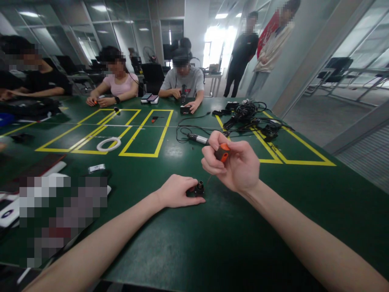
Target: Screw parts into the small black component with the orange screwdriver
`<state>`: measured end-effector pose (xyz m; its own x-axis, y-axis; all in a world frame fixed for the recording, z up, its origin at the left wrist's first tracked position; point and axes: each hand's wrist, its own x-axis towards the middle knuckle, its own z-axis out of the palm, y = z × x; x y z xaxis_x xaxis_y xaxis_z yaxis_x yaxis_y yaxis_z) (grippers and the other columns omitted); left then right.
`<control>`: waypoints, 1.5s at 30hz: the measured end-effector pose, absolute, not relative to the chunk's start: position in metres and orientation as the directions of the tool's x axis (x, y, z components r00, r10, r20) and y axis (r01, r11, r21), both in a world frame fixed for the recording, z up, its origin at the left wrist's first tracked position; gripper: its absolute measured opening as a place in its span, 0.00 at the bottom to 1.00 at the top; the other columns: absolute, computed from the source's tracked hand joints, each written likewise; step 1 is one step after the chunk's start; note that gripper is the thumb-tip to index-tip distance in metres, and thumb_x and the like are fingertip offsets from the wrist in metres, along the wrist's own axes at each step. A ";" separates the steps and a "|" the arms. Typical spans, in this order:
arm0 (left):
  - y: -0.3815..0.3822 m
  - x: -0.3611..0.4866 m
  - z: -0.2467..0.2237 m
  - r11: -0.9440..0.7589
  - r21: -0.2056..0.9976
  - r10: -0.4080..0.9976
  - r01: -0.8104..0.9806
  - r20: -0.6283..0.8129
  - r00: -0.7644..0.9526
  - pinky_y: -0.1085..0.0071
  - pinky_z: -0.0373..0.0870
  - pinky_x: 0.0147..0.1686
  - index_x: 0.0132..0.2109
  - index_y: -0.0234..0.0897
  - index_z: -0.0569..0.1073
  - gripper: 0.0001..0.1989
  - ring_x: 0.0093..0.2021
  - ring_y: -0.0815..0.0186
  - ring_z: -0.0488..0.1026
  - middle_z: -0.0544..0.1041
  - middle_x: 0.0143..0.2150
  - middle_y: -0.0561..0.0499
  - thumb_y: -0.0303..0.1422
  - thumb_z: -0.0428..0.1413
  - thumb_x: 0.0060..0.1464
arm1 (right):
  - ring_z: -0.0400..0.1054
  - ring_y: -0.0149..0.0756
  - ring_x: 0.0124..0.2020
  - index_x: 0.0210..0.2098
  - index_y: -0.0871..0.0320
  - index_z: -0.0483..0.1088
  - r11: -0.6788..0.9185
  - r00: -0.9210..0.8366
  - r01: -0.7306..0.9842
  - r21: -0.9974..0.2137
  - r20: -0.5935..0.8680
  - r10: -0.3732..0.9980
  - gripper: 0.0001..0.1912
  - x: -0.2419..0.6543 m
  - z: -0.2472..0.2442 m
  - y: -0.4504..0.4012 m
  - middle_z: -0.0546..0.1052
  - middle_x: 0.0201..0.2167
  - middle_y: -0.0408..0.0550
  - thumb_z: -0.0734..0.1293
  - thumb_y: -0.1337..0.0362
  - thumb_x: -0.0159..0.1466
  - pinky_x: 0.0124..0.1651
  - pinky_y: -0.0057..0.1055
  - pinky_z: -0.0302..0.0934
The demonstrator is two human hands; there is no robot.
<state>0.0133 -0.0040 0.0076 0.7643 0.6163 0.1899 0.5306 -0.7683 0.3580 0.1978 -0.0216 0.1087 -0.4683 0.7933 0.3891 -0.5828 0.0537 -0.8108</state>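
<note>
L hand (176, 191) pinches a small blk part (199, 190) in its fingers on the green desk (158, 247), prob. to steady it, while R hand's (240, 164) fingers curl round an orange/blk tool handle (224, 153) nearby, prob. for control.

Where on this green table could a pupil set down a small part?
Bare tabletop shows between the left forearm and right forearm, from the left hand to the near edge, and right of the right forearm, up to the yellow tape. Crowded: the left, with flat, partly blurred objects, and the far right, under tangled black cables.
</note>
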 end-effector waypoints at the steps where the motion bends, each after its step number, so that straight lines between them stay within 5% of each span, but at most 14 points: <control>1: -0.004 0.013 0.008 -0.768 0.358 0.617 0.531 0.189 0.764 0.73 0.57 0.26 0.30 0.37 0.67 0.23 0.27 0.68 0.72 0.75 0.28 0.54 0.52 0.60 0.60 | 0.41 0.26 0.16 0.29 0.54 0.61 0.057 -0.460 -0.585 -0.809 0.388 0.798 0.11 0.198 0.109 -0.021 0.58 0.16 0.34 0.63 0.56 0.63 0.20 0.24 0.39; 8: -0.004 0.012 0.007 -0.774 0.352 0.611 0.527 0.193 0.768 0.72 0.59 0.27 0.31 0.38 0.68 0.22 0.28 0.68 0.73 0.75 0.29 0.54 0.52 0.60 0.60 | 0.46 0.25 0.16 0.21 0.56 0.60 0.082 -0.456 -0.533 -0.842 0.367 0.811 0.19 0.200 0.111 -0.018 0.59 0.17 0.38 0.62 0.56 0.67 0.20 0.25 0.44; 15: -0.004 0.013 0.007 -0.776 0.339 0.610 0.532 0.189 0.770 0.72 0.56 0.27 0.31 0.38 0.67 0.22 0.27 0.68 0.71 0.74 0.28 0.55 0.51 0.60 0.60 | 0.39 0.24 0.15 0.30 0.54 0.60 0.057 -0.454 -0.561 -0.826 0.364 0.813 0.11 0.195 0.111 -0.023 0.58 0.14 0.32 0.61 0.57 0.67 0.19 0.22 0.39; 20: -0.004 0.013 0.006 -0.777 0.332 0.612 0.535 0.200 0.765 0.71 0.57 0.27 0.31 0.38 0.68 0.22 0.27 0.68 0.71 0.74 0.27 0.55 0.52 0.59 0.60 | 0.42 0.24 0.13 0.29 0.54 0.59 0.059 -0.478 -0.523 -0.850 0.350 0.805 0.13 0.192 0.112 -0.024 0.61 0.15 0.33 0.62 0.56 0.68 0.16 0.21 0.40; 29: -0.004 0.013 0.006 -0.771 0.351 0.614 0.531 0.190 0.766 0.72 0.56 0.27 0.31 0.38 0.68 0.22 0.26 0.68 0.70 0.74 0.28 0.54 0.52 0.59 0.60 | 0.36 0.23 0.14 0.29 0.53 0.58 0.047 -0.492 -0.519 -0.854 0.343 0.800 0.17 0.195 0.110 -0.025 0.52 0.12 0.30 0.63 0.50 0.67 0.18 0.21 0.41; 35: -0.003 0.013 0.005 -0.771 0.348 0.615 0.533 0.190 0.766 0.72 0.56 0.27 0.31 0.38 0.68 0.22 0.27 0.67 0.70 0.73 0.28 0.54 0.52 0.59 0.60 | 0.41 0.23 0.14 0.30 0.53 0.57 0.105 -0.448 -0.534 -0.839 0.386 0.806 0.15 0.193 0.110 -0.024 0.58 0.14 0.31 0.65 0.54 0.67 0.18 0.21 0.38; 45: -0.003 0.013 0.006 -0.771 0.359 0.614 0.526 0.198 0.764 0.73 0.56 0.27 0.30 0.37 0.67 0.23 0.26 0.69 0.70 0.74 0.27 0.55 0.51 0.60 0.60 | 0.54 0.24 0.15 0.30 0.56 0.63 0.147 -0.455 -0.538 -0.830 0.432 0.779 0.14 0.194 0.108 -0.024 0.68 0.19 0.36 0.67 0.56 0.67 0.19 0.23 0.48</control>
